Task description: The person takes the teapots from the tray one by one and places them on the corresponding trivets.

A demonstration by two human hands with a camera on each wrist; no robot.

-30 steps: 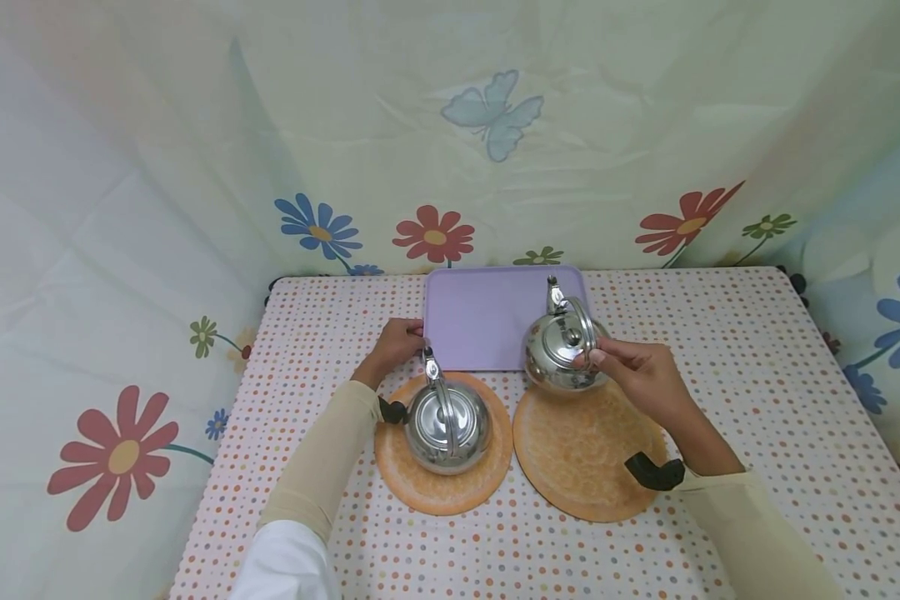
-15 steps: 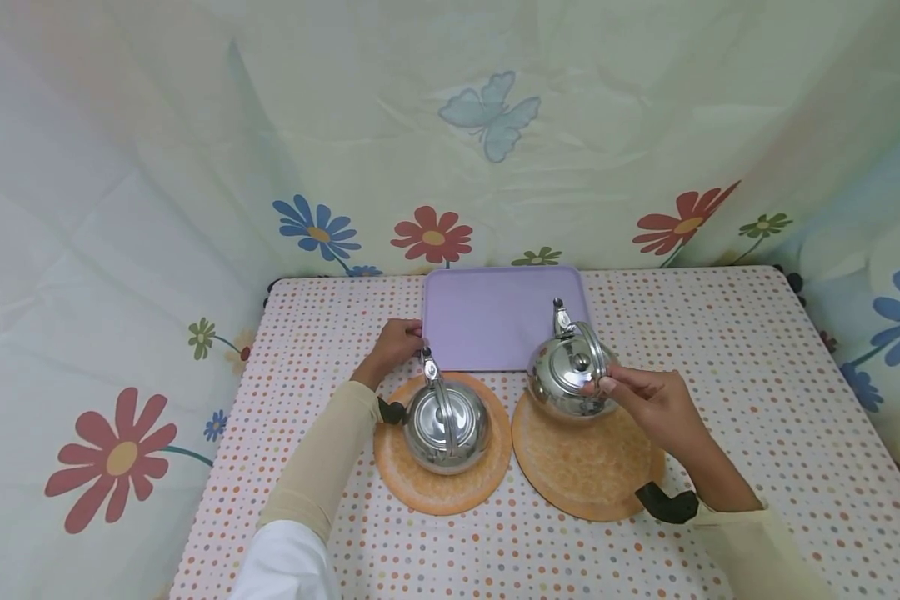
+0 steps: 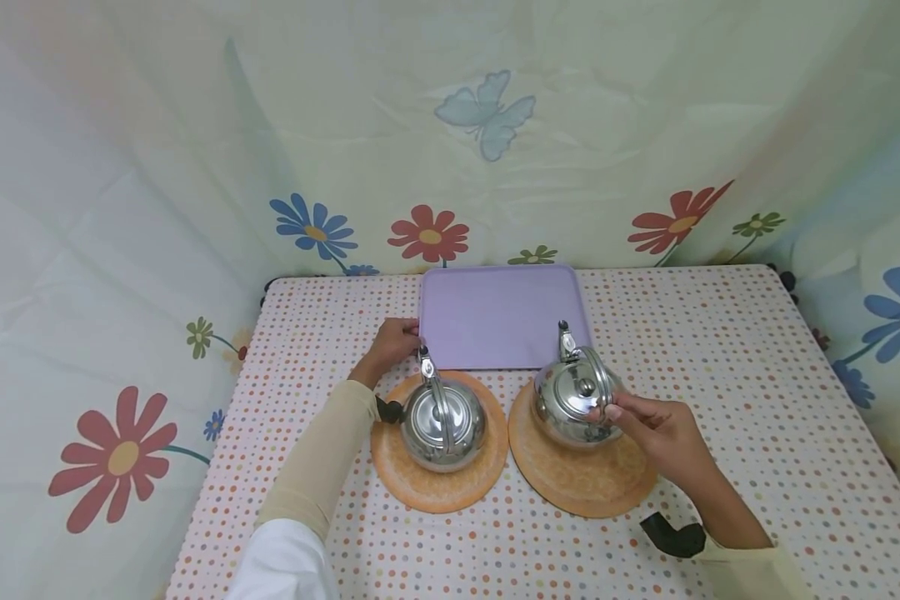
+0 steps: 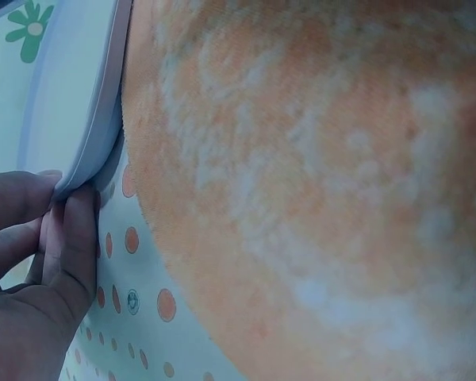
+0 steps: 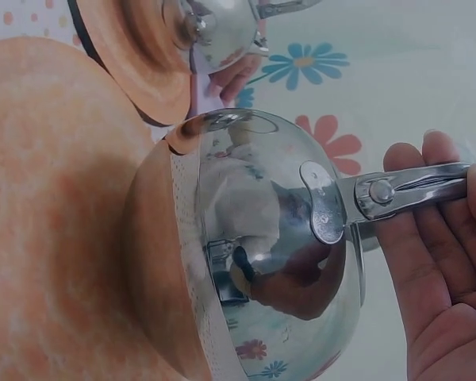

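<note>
My right hand (image 3: pixel 663 435) grips the upright handle of a shiny steel kettle (image 3: pixel 558 415) with its spout toward the back. The kettle is over the right round orange-brown mat (image 3: pixel 592 487); whether its base touches the mat I cannot tell. At the back left, my left hand (image 3: pixel 392 343) pinches the edge of a lilac tray (image 3: pixel 495 312), thumb above and fingers beneath in the left wrist view (image 4: pixel 44 238). A second steel kettle (image 3: pixel 422 425) stands on the left round mat (image 3: pixel 420 493), just in front of the left hand.
A dotted cloth (image 3: pixel 300 333) covers the table. Behind and at the sides hangs a pale curtain (image 3: pixel 607 108) printed with flowers and a butterfly. The tray lies at the back edge, close behind both mats.
My right hand has brought its kettle from over the tray's front right corner toward me and slightly right, over the right mat. The left hand stays at the tray's edge.
</note>
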